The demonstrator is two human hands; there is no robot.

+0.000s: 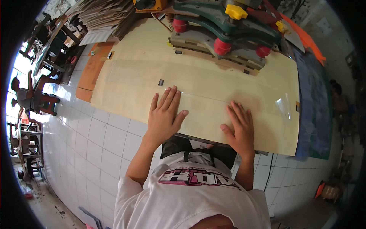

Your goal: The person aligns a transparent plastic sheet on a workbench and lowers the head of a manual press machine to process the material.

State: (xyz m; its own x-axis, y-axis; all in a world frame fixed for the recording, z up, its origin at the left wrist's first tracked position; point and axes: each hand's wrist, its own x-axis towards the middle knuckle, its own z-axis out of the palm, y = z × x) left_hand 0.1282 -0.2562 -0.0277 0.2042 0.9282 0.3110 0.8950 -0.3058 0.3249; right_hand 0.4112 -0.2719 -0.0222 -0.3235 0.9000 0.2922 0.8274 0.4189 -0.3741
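Head view shows left hand (164, 114) and right hand (239, 128) flat, fingers spread, on the pale plywood sheet (133, 76), its long axis crosswise, press machine (225, 26) beyond the fingertips.

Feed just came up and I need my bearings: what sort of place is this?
Likely a woodworking or veneer workshop. Both hands, left hand and right hand, lie flat on a thin pale wood sheet fed under a green machine with red rollers; stacked sheets sit behind, on a white tiled floor.
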